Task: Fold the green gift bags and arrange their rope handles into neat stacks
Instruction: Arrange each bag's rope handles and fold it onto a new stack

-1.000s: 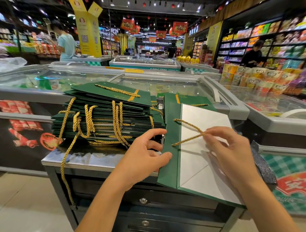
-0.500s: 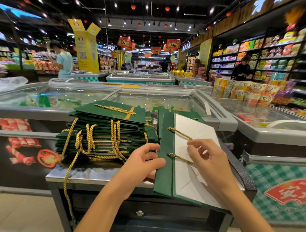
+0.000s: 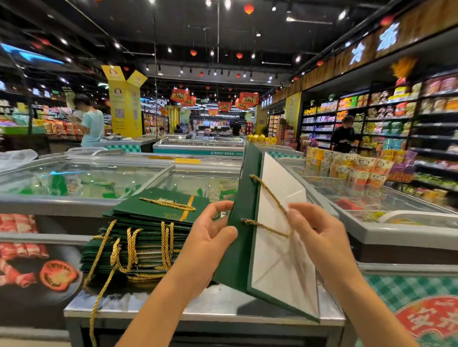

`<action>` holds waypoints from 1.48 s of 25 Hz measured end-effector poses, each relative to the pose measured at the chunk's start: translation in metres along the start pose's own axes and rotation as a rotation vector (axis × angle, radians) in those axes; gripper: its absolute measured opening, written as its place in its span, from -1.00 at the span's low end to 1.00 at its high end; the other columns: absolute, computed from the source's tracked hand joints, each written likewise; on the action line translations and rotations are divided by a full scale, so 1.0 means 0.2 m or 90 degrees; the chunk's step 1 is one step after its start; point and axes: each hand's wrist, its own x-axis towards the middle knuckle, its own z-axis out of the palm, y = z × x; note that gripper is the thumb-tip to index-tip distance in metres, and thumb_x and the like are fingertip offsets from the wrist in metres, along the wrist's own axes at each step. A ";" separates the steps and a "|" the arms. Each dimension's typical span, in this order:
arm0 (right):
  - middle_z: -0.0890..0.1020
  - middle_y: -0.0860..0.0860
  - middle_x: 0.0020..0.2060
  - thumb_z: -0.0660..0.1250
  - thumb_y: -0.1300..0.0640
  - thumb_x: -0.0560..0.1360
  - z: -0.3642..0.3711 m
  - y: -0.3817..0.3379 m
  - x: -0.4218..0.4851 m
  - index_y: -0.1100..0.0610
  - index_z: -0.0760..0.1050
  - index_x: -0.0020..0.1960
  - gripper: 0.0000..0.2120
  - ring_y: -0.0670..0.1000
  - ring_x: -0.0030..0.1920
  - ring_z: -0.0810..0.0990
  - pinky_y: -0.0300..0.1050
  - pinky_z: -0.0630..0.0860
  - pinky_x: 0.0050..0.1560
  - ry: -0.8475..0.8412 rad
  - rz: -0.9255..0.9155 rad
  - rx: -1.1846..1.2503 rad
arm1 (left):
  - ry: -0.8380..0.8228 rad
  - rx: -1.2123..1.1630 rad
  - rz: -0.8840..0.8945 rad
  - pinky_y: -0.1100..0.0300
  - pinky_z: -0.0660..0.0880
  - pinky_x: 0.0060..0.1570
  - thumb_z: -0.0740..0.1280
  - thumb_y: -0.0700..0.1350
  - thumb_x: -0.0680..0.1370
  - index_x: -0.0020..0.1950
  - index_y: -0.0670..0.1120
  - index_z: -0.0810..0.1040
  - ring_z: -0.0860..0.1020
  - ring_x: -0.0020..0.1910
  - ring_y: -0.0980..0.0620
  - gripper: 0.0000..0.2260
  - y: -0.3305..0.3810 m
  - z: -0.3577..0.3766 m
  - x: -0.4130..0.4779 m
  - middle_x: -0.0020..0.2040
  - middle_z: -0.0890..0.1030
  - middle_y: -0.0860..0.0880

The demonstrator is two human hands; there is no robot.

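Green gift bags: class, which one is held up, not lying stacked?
The gift bag gripped by the left hand, tilted up, showing its white side; the right hand pinches its gold rope handle. The others lie flat in the stack.

bright store light from small ceiling spotlights (image 3: 226,3) on a dark ceiling, glare across the glass freezer lids (image 3: 81,178), soft shadow of the gift bag (image 3: 244,247) on the shiny table (image 3: 148,307), whole frame kinda motion-smeared, shelves (image 3: 396,116) at right mushy, fisheye bending toward the edges
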 end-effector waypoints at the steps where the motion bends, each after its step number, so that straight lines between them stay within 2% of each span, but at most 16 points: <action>1: 0.68 -0.08 0.01 0.38 -0.01 0.59 -0.03 0.00 0.03 -0.08 0.58 0.21 -0.79 -0.09 0.01 0.64 -0.15 0.60 -0.03 0.061 0.033 0.028 | 0.007 -0.002 0.016 0.11 0.62 -0.24 0.19 -0.35 0.65 0.28 0.00 0.44 0.70 -0.16 -0.04 -0.69 0.02 0.00 0.01 0.00 0.73 -0.05; 4: 0.65 0.05 -0.15 0.35 0.01 0.61 -0.11 0.00 0.12 0.06 0.41 0.41 -0.60 0.00 -0.23 0.55 -0.07 0.48 -0.22 0.104 0.172 0.091 | 0.022 -0.040 0.045 0.06 0.63 -0.22 0.18 -0.35 0.64 0.27 0.00 0.44 0.69 -0.11 -0.06 -0.69 0.07 -0.03 0.04 0.08 0.71 -0.06; 6: 0.58 0.06 -0.31 0.32 0.02 0.63 -0.15 -0.01 0.16 0.18 0.43 0.38 -0.61 -0.02 -0.36 0.45 -0.10 0.37 -0.31 0.049 0.233 0.163 | 0.015 -0.073 0.042 0.02 0.64 -0.21 0.21 -0.32 0.62 0.25 -0.01 0.46 0.68 -0.10 -0.08 -0.71 0.07 -0.06 0.05 0.10 0.70 -0.07; 8: 0.55 0.09 -0.34 0.32 0.03 0.63 -0.16 -0.03 0.18 0.31 0.49 0.28 -0.62 0.00 -0.38 0.45 -0.10 0.35 -0.31 0.000 0.265 0.245 | 0.006 -0.062 0.055 -0.03 0.64 -0.15 0.29 -0.21 0.57 0.20 0.01 0.51 0.67 -0.08 -0.07 -0.76 0.07 -0.06 0.07 0.10 0.69 -0.06; 12: 0.65 0.12 -0.22 0.24 -0.12 0.63 -0.19 -0.07 0.19 0.25 0.51 0.20 -0.57 0.04 -0.25 0.59 -0.11 0.50 -0.19 0.025 0.320 0.424 | 0.110 0.176 0.151 0.13 0.60 0.06 0.40 -0.04 0.52 0.13 0.02 0.63 0.63 0.01 0.11 -0.81 0.06 -0.08 0.16 0.05 0.67 -0.01; 15: 0.67 0.21 0.07 0.21 -0.21 0.62 -0.25 -0.09 0.21 0.26 0.46 0.31 -0.44 0.13 0.00 0.64 -0.03 0.56 -0.05 0.033 0.350 0.542 | 0.198 0.317 0.157 0.25 0.48 -0.11 0.47 -0.09 0.53 0.06 0.13 0.67 0.49 -0.20 0.13 -0.85 0.06 -0.12 0.25 -0.10 0.56 0.01; 18: 0.67 0.25 0.14 0.20 -0.31 0.58 -0.32 -0.10 0.22 0.28 0.52 0.25 -0.35 0.18 0.05 0.67 -0.03 0.71 -0.13 -0.025 0.339 0.565 | 0.135 0.239 0.077 0.22 0.43 -0.29 0.46 -0.12 0.55 0.08 0.10 0.70 0.45 -0.33 0.07 -0.85 0.05 -0.13 0.31 -0.31 0.56 -0.07; 20: 0.68 0.23 0.14 0.26 -0.27 0.55 -0.36 -0.09 0.22 0.26 0.57 0.15 -0.42 0.18 -0.02 0.71 0.04 0.68 -0.05 -0.077 0.313 0.576 | 0.122 0.144 0.016 0.12 0.59 -0.18 0.42 -0.20 0.58 0.17 0.01 0.67 0.63 -0.21 -0.04 -0.80 0.04 -0.10 0.35 -0.17 0.70 -0.09; 21: 0.68 0.20 0.16 0.35 -0.19 0.51 -0.38 -0.07 0.22 0.24 0.62 0.10 -0.51 0.17 -0.06 0.72 0.05 0.65 -0.01 -0.101 0.299 0.564 | 0.117 0.087 -0.012 0.09 0.64 -0.11 0.37 -0.25 0.61 0.22 -0.03 0.64 0.69 -0.14 -0.05 -0.77 0.03 -0.09 0.38 -0.12 0.73 -0.07; 23: 0.66 0.16 0.23 0.49 0.05 0.42 -0.41 -0.01 0.25 0.18 0.65 0.19 -0.62 0.14 -0.07 0.71 -0.03 0.67 -0.04 -0.136 0.269 0.506 | 0.125 -0.033 -0.065 0.16 0.64 -0.18 0.25 -0.31 0.64 0.26 -0.07 0.58 0.69 -0.21 0.05 -0.74 0.01 -0.08 0.43 -0.20 0.73 -0.02; 25: 0.68 0.16 0.18 0.46 0.23 0.40 -0.41 0.09 0.28 0.15 0.57 0.32 -0.53 0.09 -0.15 0.71 -0.12 0.67 -0.22 -0.121 0.240 0.433 | 0.136 -0.124 -0.097 0.17 0.64 -0.18 0.28 -0.32 0.61 0.28 -0.09 0.54 0.67 -0.17 0.01 -0.72 -0.02 -0.07 0.48 -0.10 0.73 -0.10; 26: 0.70 0.17 0.10 0.50 0.22 0.37 -0.40 0.13 0.31 0.15 0.57 0.30 -0.50 0.07 -0.21 0.71 -0.14 0.68 -0.28 -0.098 0.235 0.397 | 0.135 -0.123 -0.107 0.17 0.64 -0.15 0.33 -0.31 0.58 0.29 -0.10 0.52 0.66 -0.10 -0.03 -0.70 -0.03 -0.07 0.50 0.02 0.70 -0.15; 29: 0.72 0.21 -0.01 0.74 0.02 0.02 -0.34 0.30 0.39 0.16 0.66 0.10 -0.32 0.09 -0.14 0.71 -0.08 0.67 -0.21 -0.038 0.236 0.243 | 0.099 0.098 -0.135 0.25 0.55 -0.11 0.43 -0.29 0.54 0.32 -0.08 0.54 0.62 0.09 0.00 -0.64 -0.10 -0.09 0.56 0.22 0.58 -0.13; 33: 0.72 0.22 0.03 0.57 0.22 0.37 -0.26 0.48 0.51 0.25 0.66 0.11 -0.67 0.14 0.05 0.69 0.01 0.58 0.18 -0.010 0.224 0.133 | 0.039 0.469 -0.127 0.27 0.46 0.11 0.41 -0.24 0.54 0.42 -0.06 0.50 0.53 0.22 0.09 -0.55 -0.17 -0.10 0.70 0.35 0.53 -0.06; 35: 0.72 0.12 0.10 0.45 0.29 0.52 -0.24 0.53 0.56 0.21 0.64 0.21 -0.73 0.07 0.14 0.67 -0.09 0.53 0.18 -0.065 0.234 0.040 | -0.002 0.598 -0.165 0.22 0.44 0.12 0.41 -0.20 0.54 0.42 -0.10 0.50 0.51 0.18 0.05 -0.57 -0.20 -0.10 0.77 0.34 0.54 -0.09; 37: 0.65 0.01 0.23 0.36 0.28 0.58 -0.23 0.56 0.58 0.13 0.56 0.35 -0.65 -0.05 0.17 0.61 -0.23 0.47 0.12 -0.157 0.245 -0.087 | -0.037 0.703 -0.208 0.21 0.44 0.03 0.42 -0.18 0.53 0.30 -0.12 0.56 0.51 0.04 0.02 -0.66 -0.24 -0.10 0.82 0.20 0.59 -0.14</action>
